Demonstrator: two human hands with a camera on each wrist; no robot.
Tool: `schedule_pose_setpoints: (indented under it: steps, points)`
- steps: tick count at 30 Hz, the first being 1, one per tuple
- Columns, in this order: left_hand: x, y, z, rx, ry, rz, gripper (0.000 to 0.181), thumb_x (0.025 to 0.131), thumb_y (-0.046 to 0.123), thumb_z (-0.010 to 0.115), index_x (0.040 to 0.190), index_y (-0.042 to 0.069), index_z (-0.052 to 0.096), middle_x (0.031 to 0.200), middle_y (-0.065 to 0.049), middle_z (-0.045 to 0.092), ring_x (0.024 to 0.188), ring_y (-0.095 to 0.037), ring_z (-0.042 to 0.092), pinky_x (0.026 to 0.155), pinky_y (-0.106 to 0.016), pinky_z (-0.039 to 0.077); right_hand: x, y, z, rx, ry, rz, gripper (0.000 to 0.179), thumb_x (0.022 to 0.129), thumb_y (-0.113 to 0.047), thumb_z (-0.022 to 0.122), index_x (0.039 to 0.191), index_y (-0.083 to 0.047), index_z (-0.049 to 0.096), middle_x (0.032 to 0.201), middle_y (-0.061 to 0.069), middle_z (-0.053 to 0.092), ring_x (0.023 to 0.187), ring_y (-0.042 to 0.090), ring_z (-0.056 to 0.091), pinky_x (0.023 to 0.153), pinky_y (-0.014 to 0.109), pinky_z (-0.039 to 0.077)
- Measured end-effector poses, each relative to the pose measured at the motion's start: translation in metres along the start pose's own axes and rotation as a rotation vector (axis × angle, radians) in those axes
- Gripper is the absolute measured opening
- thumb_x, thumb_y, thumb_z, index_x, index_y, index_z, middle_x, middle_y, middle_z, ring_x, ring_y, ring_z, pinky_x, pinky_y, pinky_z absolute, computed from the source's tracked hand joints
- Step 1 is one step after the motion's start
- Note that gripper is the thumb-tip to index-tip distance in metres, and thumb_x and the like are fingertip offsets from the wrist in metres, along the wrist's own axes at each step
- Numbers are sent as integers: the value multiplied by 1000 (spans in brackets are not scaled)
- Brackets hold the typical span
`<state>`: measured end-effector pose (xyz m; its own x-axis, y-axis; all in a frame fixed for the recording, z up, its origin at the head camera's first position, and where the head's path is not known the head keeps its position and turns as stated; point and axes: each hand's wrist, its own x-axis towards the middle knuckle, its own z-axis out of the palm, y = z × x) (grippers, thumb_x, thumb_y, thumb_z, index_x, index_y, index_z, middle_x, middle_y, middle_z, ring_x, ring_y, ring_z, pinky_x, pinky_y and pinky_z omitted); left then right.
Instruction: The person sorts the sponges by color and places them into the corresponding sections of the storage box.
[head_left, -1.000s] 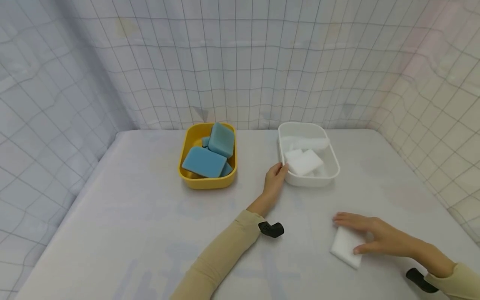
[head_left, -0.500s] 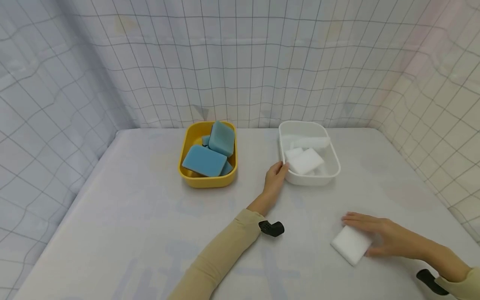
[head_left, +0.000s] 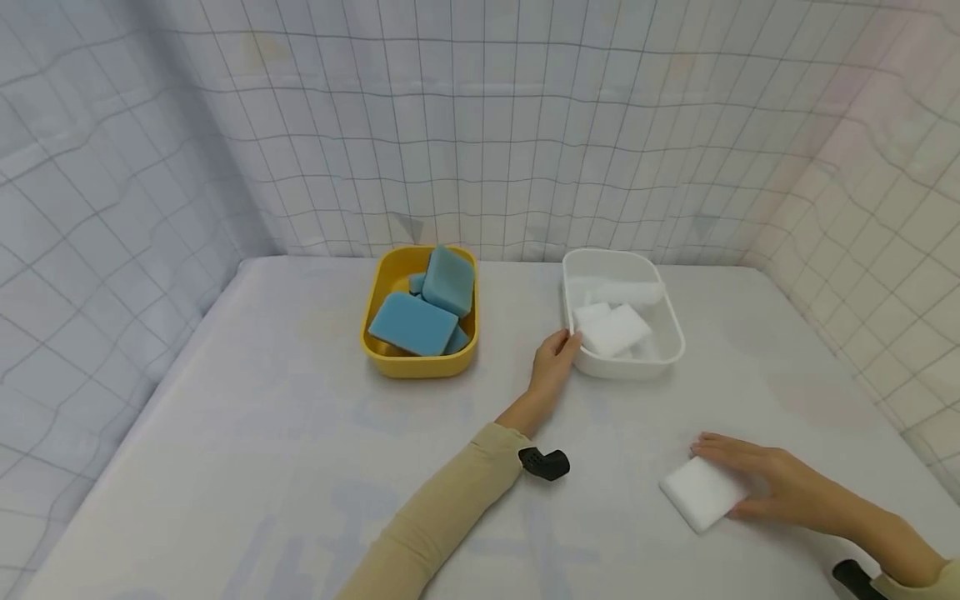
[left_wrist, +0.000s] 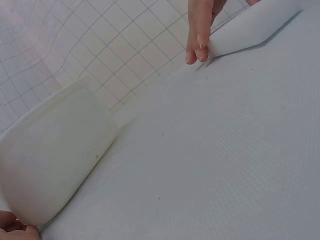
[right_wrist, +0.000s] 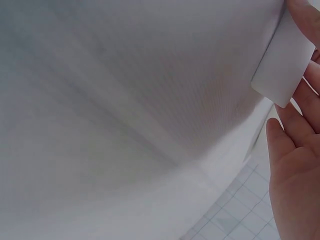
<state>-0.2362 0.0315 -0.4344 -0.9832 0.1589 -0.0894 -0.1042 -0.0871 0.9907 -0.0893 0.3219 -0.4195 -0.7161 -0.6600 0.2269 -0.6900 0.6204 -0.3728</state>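
Observation:
My left hand holds the near left corner of a white plastic tub; in the left wrist view its curled fingertips sit at the tub's base. Inside lie several white sponges and a white cylindrical thing. At the front right, my right hand spans a white sponge lying flat on the table, fingers along its far side and thumb at its near right edge. The right wrist view shows thumb and fingers on opposite sides of the sponge.
A yellow tub stands left of the white one, holding several blue sponges. White cloth covers the table. Grid-patterned curtains hang behind it and on both sides.
The right hand has shifted right and the sponge under it has turned on the table, showing more of its top. The left hand stays at the white tub.

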Motion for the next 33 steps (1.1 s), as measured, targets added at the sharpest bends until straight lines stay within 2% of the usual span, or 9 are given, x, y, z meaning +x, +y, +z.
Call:
schedule_pose_setpoints:
  steps: [2, 10, 16, 19, 26, 33]
  points:
    - [-1, 0, 0, -1, 2, 3, 54, 97, 37, 48, 140, 5, 41, 144, -9, 46, 135, -22, 41, 114, -36, 36, 0, 0, 1, -13, 17, -3, 75, 66, -25, 83, 133, -9, 52, 142, -3, 49, 134, -16, 26, 102, -6, 19]
    - [1, 2, 0, -4, 6, -18, 57, 96, 39, 49, 142, 6, 40, 145, -8, 44, 137, -21, 40, 115, -36, 34, 4, -1, -7, -58, 65, -9, 78, 60, -27, 85, 130, -10, 55, 144, -17, 42, 132, -18, 27, 101, -6, 20]
    - [0, 1, 0, -1, 8, -31, 58, 96, 40, 49, 142, 6, 40, 145, -8, 44, 137, -21, 39, 115, -37, 34, 11, 2, -16, -81, 114, -36, 82, 54, -14, 88, 129, -7, 56, 145, -20, 40, 134, -15, 29, 100, -6, 22]
    - [0, 0, 1, 0, 11, -38, 57, 96, 40, 49, 141, 6, 40, 144, -8, 45, 136, -21, 40, 115, -37, 34, 14, 5, -20, -81, 128, -60, 82, 52, -13, 88, 128, -5, 56, 145, -20, 39, 133, -14, 30, 101, -6, 23]
    - [-1, -2, 1, 7, 21, -31, 56, 96, 39, 49, 141, 6, 41, 144, -7, 46, 135, -20, 41, 114, -37, 36, 26, 12, -32, -117, 175, -81, 81, 49, -14, 90, 124, -5, 59, 136, -23, 47, 125, -18, 37, 96, -5, 31]
    - [0, -1, 1, -2, 21, -14, 55, 96, 39, 50, 140, 6, 43, 142, -8, 47, 134, -20, 43, 113, -36, 36, 45, 17, -40, -126, 277, -98, 82, 44, -6, 89, 120, -1, 61, 132, -25, 48, 123, -16, 40, 97, -4, 31]
